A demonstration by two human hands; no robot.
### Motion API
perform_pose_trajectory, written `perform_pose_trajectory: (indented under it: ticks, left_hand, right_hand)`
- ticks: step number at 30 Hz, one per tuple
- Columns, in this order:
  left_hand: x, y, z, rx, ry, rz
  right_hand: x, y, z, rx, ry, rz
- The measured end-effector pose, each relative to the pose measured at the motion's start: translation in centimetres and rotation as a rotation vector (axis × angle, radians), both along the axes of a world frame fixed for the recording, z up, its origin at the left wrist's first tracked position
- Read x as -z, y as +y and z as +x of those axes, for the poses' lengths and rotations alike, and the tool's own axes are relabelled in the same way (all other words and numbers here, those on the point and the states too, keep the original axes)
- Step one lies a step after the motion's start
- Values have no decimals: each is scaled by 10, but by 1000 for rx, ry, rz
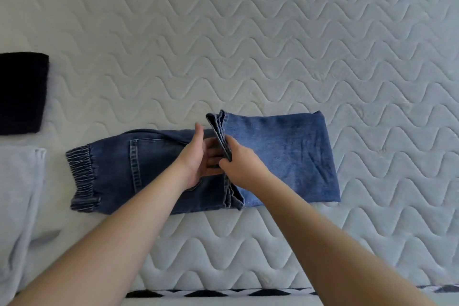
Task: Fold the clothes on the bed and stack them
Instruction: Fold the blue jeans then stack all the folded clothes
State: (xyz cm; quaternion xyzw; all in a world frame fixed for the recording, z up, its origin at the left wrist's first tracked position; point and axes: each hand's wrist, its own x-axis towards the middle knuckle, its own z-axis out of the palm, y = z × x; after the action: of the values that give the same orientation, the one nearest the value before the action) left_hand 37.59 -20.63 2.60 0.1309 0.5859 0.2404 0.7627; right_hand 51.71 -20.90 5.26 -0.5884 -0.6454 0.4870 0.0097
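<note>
The blue jeans (pixel 173 169) lie flat on the white bed (pixel 273 45), close to the near edge. The stretchy waist is at the left. The legs are folded over from the right, so the leg ends sit in the middle.

The right hand (pixel 238 166) pinches the leg ends between thumb and fingers and lifts them a little. The left hand (pixel 198 156) is flat and open, with straight fingers resting on the jeans just beside the leg ends.

I think the step now is to bring the leg ends over to the waist. To do it well, the flat hand should keep the jeans from sliding. The pinching hand should hold all the layers together, so none slip out. Line the edges up with the waist, then smooth the top flat.

A folded black cloth (pixel 22 92) sits well apart at the far left, and a pale cloth (pixel 19 194) lies below it. The folded jeans can go on that side when done
</note>
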Motion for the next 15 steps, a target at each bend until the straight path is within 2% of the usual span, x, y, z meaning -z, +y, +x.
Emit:
perform_pose_trajectory:
  ticks: [3,5,9,12,15]
  left_hand:
    - [19,-11,-10,-11,146,-86]
    - [27,-20,-10,15,282,-73]
    - [40,-31,-7,203,600,257]
    - [39,-33,-2,276,803,317]
    - [30,-34,2,203,1009,371]
  right_hand:
    - [19,-4,-6,-56,-4,-80]
    - [27,1,7,24,5,-91]
    - [32,23,55,169,-70,48]
    - [35,41,90,165,-152,103]
    - [39,56,117,158,-197,156]
